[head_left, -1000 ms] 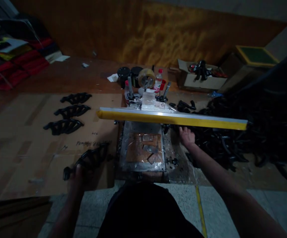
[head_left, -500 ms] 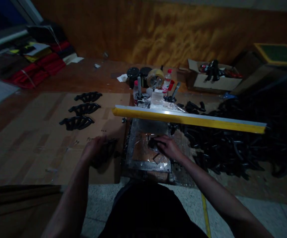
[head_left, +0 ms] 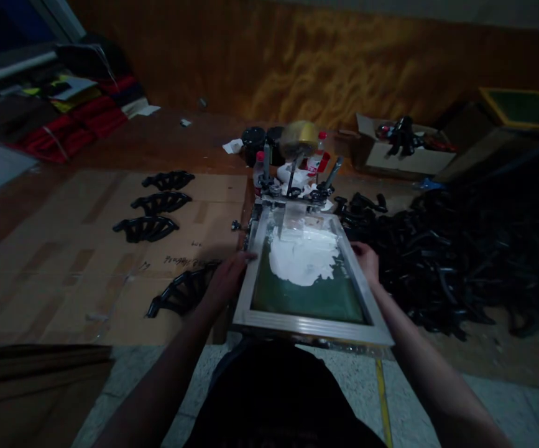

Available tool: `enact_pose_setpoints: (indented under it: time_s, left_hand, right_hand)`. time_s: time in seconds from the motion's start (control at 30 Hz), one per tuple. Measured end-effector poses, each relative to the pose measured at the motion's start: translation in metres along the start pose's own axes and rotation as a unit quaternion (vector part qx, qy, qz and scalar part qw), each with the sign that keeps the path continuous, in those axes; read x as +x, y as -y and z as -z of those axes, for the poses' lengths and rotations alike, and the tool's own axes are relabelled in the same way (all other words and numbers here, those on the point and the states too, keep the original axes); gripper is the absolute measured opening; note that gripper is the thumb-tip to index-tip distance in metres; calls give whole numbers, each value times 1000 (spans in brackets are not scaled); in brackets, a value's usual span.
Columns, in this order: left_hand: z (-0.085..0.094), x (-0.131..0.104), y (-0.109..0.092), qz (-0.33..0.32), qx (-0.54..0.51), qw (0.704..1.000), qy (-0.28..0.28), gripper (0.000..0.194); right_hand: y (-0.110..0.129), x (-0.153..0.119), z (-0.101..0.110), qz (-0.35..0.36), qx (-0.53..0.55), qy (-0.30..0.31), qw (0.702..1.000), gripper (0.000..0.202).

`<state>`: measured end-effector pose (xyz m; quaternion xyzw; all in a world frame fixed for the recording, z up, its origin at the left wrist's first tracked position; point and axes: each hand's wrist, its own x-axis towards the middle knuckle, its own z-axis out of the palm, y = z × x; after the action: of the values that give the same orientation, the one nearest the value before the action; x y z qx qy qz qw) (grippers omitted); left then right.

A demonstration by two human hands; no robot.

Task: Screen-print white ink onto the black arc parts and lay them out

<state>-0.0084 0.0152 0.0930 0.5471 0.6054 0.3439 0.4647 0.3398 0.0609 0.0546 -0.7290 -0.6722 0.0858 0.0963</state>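
Lying over the bench in front of the person, a rectangular frame of ridged, silvery metal (head_left: 316, 326) borders a smooth dark green screen (head_left: 306, 306). Thick white paste (head_left: 301, 261) spreads across the screen's farther half with a ragged near edge, and a flat, pale grey blade (head_left: 294, 214) stands at the paste's far side. The left hand (head_left: 229, 274) meets the frame's left edge with its fingertips; the right hand (head_left: 366, 258) is bent at the opposite edge, its fingers partly hidden. Whether either hand grips the metal, I cannot tell.

On a tan, creased cardboard sheet (head_left: 78, 267) to the left lie four shiny black ribbed pieces (head_left: 145, 228), curved and slotted, the nearest partly covered by the left hand. A tangled heap of glossy black parts (head_left: 428, 267) fills the right side, its details lost in shadow.

Behind the frame stand two round black tubs (head_left: 253, 146), contents hidden, and a clear plastic bottle with a red cap (head_left: 313, 162). A low, pale cardboard carton (head_left: 406, 163), one flap raised, holds limp-looking black items (head_left: 402, 137) and something red.
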Motion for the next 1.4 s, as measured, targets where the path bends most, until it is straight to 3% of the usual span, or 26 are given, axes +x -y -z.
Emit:
enact_pose_setpoints:
  time_s: [0.07, 0.17, 0.23, 0.33, 0.4, 0.5, 0.57, 0.63, 0.73, 0.83, 0.97, 1.07, 1.17, 1.27, 1.33, 1.4]
  left_hand:
    - [-11, -6, 28, 31, -3, 999, 5, 55]
    - [-28, -3, 60, 67, -13, 997, 34, 68]
    - [-35, 3, 74, 75, -17, 996, 45, 70]
    - [-36, 10, 84, 70, -22, 996, 52, 69]
    - [-35, 11, 86, 62, -15, 997, 49, 66]
    - [-35, 9, 87, 64, -23, 997, 45, 65]
    - [-36, 8, 86, 74, -33, 996, 46, 65]
    - [-37, 7, 86, 79, -38, 995, 43, 65]
    - [-37, 6, 86, 75, -47, 995, 42, 65]
    - [-37, 6, 87, 72, -38, 996, 35, 65]
    - [-37, 7, 86, 81, -37, 996, 30, 65]
    - [-32, 5, 76, 88, -59, 993, 50, 70]
    - [-22, 0, 53, 90, -65, 992, 55, 73]
    - [-10, -2, 21, 59, -56, 996, 23, 61]
    - [-3, 2, -1, 31, -56, 998, -2, 54]
    - [1, 10, -25, 2, -74, 997, -23, 56]
  right_hand:
    - [4, 16, 14, -8, 27, -58, 998, 44]
    - [49, 32, 24, 85, 28, -111, 990, 60]
    - [85, 35, 23, 161, -1, -70, 984, 64]
    - [117, 23, 14, 204, -41, 61, 976, 31]
    - [118, 6, 7, 235, -66, 125, 962, 19]
    - [104, -18, 9, 348, -78, 162, 920, 21]
    - [97, -22, 16, 413, -64, 191, 888, 22]
    - [96, -19, 21, 429, -47, 212, 877, 18]
    - [98, -17, 16, 384, -31, 160, 909, 11]
    - [94, -32, -3, 372, -22, 104, 922, 21]
    - [87, -43, -9, 384, 13, 144, 912, 25]
    - [98, -19, 5, 313, 35, 119, 942, 31]
    - [107, 21, 28, 230, 25, 57, 971, 55]
    - [83, 52, 54, 157, 36, -18, 987, 55]
    - [48, 61, 66, 101, 87, -86, 987, 46]
    - [13, 59, 66, 26, 104, -104, 989, 45]
